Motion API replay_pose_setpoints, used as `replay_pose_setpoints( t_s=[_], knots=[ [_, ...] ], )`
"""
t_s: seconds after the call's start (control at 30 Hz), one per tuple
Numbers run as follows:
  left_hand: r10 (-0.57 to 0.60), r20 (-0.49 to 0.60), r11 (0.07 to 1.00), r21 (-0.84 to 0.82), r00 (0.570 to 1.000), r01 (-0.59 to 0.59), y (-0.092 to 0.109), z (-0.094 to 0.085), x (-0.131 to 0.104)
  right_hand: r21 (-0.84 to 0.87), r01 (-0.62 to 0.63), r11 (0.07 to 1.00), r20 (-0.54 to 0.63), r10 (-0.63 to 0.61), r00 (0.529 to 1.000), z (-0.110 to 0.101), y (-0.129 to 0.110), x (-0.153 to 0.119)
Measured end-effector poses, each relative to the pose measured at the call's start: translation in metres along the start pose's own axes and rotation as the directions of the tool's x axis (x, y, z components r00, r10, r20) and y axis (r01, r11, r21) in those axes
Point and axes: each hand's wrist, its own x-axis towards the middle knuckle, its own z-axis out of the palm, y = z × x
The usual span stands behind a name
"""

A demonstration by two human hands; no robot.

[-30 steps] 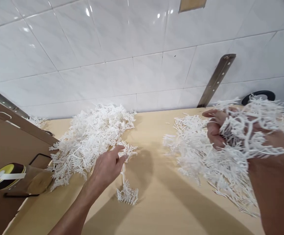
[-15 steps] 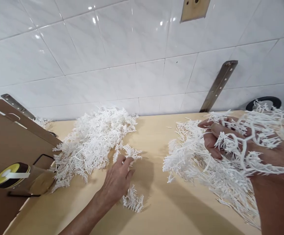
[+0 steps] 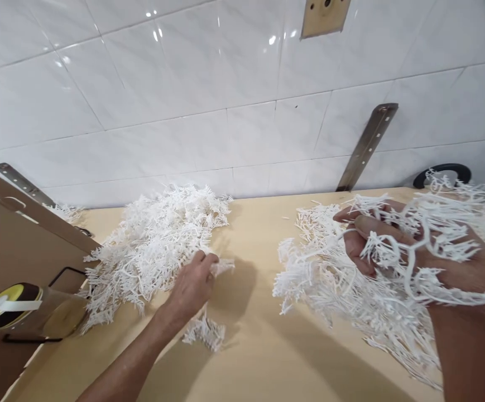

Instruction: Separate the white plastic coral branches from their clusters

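A white tiled wall (image 3: 183,78) fills the far side, and a pale wooden table (image 3: 263,234) runs along its foot. A brown cardboard box (image 3: 28,251) stands at the far left edge of the table, its side turned toward the middle. On the right lies a loose heap of white branched plastic (image 3: 388,318), spread from near to far, partly hidden by the arm. On the left, a thicker heap of similar pieces (image 3: 162,240) reaches from beside the box to near the wall.

The right hand (image 3: 393,231) is over the right-hand heap, fingers curled around a bunch of white branches (image 3: 412,262) that spreads across the hand toward the wrist. The left hand (image 3: 194,282) is at the near right edge of the left-hand heap, its fingers bent and closed on a small sprig (image 3: 224,266), which is blurred and sticks out to the right of the fingertips.

At the left, in front of the box, is a clear jar (image 3: 60,315) with a yellow and black lid. A metal strip (image 3: 368,146) leans up the wall at the right. Farther right sits a black ring (image 3: 464,173); a tan plate (image 3: 325,17) is on the wall above. Below the left hand, a small white tuft (image 3: 204,333) shows over the table.
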Motion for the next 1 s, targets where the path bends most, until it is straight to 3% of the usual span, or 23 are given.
replay_pose_setpoints(
  t_s=[0.07, 0.1, 0.23, 0.33, 0.43, 0.57, 0.7, 0.87, 0.93, 1.0],
  knots=[
    [-0.042, -0.131, 0.996, -0.085, 0.990, 0.031, -0.001, -0.023, 0.004, 0.184, -0.202, 0.962, 0.161, 0.173, 0.972, -0.007, -0.002, 0.004],
    [-0.077, -0.186, 0.991, -0.118, 0.979, 0.056, -0.001, -0.037, 0.006, 0.266, -0.241, 0.933, 0.196, 0.193, 0.962, -0.007, -0.004, 0.004],
    [-0.129, -0.408, 0.991, -0.008, 0.904, 0.137, -0.009, -0.092, 0.021, 0.444, -0.197, 0.874, 0.132, 0.153, 0.979, 0.003, -0.010, 0.000],
    [-0.133, -0.486, 0.959, 0.155, 0.864, 0.235, -0.031, -0.113, 0.039, 0.448, -0.196, 0.872, 0.134, 0.151, 0.979, 0.013, -0.017, -0.004],
    [-0.185, -0.366, 0.937, 0.215, 0.912, 0.276, -0.062, -0.113, 0.058, 0.438, -0.151, 0.886, 0.123, 0.108, 0.987, 0.018, -0.023, -0.004],
    [-0.221, -0.312, 0.938, 0.192, 0.924, 0.289, -0.085, -0.097, 0.073, 0.423, -0.143, 0.895, 0.141, 0.091, 0.986, 0.021, -0.028, -0.001],
    [-0.150, -0.346, 0.966, 0.148, 0.926, 0.212, -0.085, -0.093, 0.084, 0.410, -0.108, 0.906, 0.202, 0.026, 0.979, 0.025, -0.030, -0.004],
    [-0.126, -0.448, 0.962, 0.162, 0.885, 0.219, -0.086, -0.116, 0.097, 0.375, -0.069, 0.924, 0.165, 0.007, 0.986, 0.027, -0.031, -0.008],
    [-0.085, -0.464, 0.969, 0.169, 0.882, 0.182, -0.076, -0.123, 0.092, 0.367, -0.084, 0.926, 0.150, 0.030, 0.988, 0.027, -0.028, -0.006],
    [-0.088, -0.543, 0.982, 0.092, 0.835, 0.162, -0.053, -0.122, 0.079, 0.361, -0.101, 0.927, 0.144, 0.052, 0.988, 0.029, -0.024, -0.002]
  ],
)
